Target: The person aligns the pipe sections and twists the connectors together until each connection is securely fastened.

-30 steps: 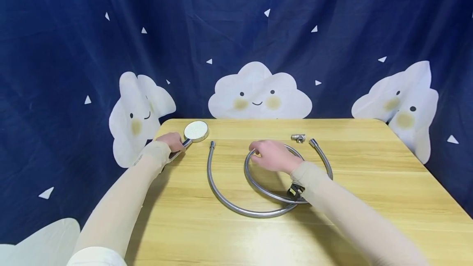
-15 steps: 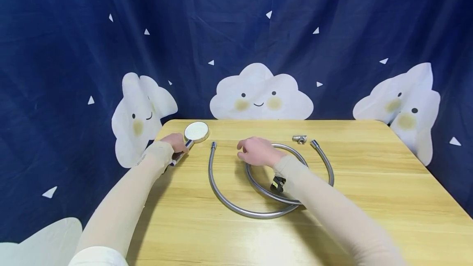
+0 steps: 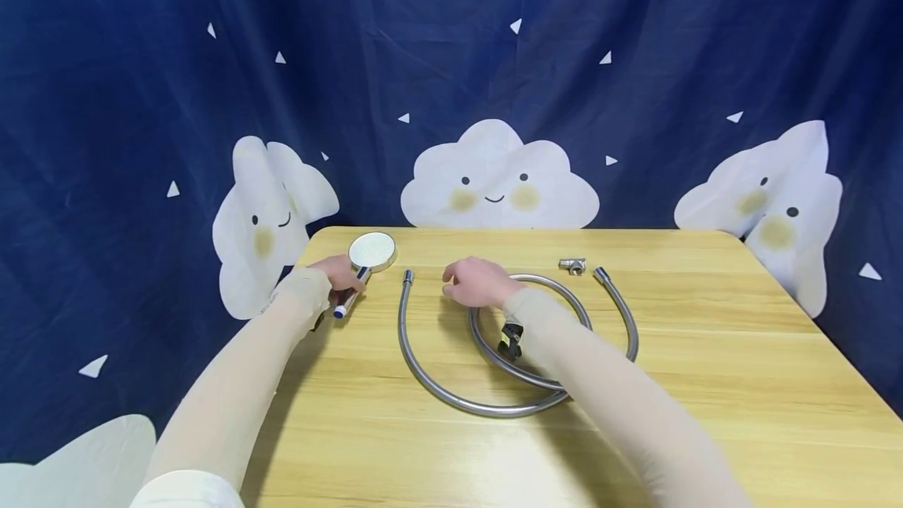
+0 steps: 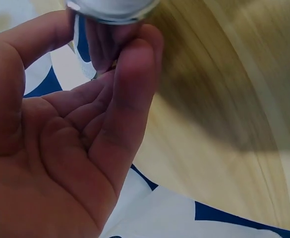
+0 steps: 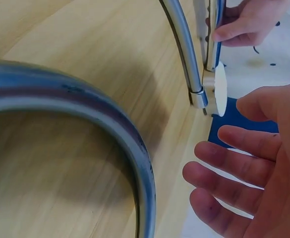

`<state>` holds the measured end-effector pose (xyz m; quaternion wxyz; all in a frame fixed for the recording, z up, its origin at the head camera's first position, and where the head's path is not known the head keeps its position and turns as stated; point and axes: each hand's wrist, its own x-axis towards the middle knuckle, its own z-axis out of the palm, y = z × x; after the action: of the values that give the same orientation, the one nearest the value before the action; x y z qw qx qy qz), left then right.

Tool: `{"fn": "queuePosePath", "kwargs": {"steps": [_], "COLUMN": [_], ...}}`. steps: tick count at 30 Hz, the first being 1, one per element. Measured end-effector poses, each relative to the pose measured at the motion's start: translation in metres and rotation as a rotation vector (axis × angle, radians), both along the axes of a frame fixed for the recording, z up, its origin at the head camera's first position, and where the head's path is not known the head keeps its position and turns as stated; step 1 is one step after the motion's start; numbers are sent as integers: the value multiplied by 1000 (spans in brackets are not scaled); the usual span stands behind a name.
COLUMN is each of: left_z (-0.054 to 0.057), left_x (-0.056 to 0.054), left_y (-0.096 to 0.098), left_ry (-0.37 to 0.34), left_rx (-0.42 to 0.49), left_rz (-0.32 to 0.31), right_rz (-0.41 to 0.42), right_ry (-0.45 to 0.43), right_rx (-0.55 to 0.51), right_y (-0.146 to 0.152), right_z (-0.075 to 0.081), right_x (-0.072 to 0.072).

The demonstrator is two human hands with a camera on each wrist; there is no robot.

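Hose and fitting on table

A dark blue curtain, scattered with small white triangles and smiling white clouds with yellow cheeks, hung in folds behind and beside a pale wood-grain table, whose near surface caught a bright patch of light.

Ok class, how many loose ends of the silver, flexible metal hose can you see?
2. One cylindrical silver end is near the round, white-faced chrome shower head; the other cylindrical end is near the small, T-shaped silver fitting. Neither end is hidden.
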<state>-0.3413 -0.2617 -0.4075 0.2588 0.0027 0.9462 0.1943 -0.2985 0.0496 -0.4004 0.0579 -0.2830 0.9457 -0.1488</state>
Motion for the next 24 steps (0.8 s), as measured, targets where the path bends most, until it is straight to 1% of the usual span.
{"fn": "queuePosePath", "kwargs": {"steps": [4, 9, 10, 15, 20, 24], "left_z": [1, 1, 0, -5, -11, -17], "left_x": [0, 1, 1, 1, -3, -5], "left_y": [3, 6, 6, 3, -2, -7], "left_ry": [-15, -10, -8, 17, 47, 26], "left_rx": [48, 68, 74, 85, 100, 89], "left_rz": [19, 27, 29, -4, -18, -22], "right_rz": [-18, -33, -31, -29, -35, -30], "right_ry": [-32, -28, -25, -38, -45, -58], "right_rx": [-4, 28, 34, 46, 51, 52], "right_y": [-4, -12, -14, -22, -26, -28], "right_z": [-2, -6, -7, -8, -13, -17], "right_x": [-5, -9, -10, -12, -15, -16]}}
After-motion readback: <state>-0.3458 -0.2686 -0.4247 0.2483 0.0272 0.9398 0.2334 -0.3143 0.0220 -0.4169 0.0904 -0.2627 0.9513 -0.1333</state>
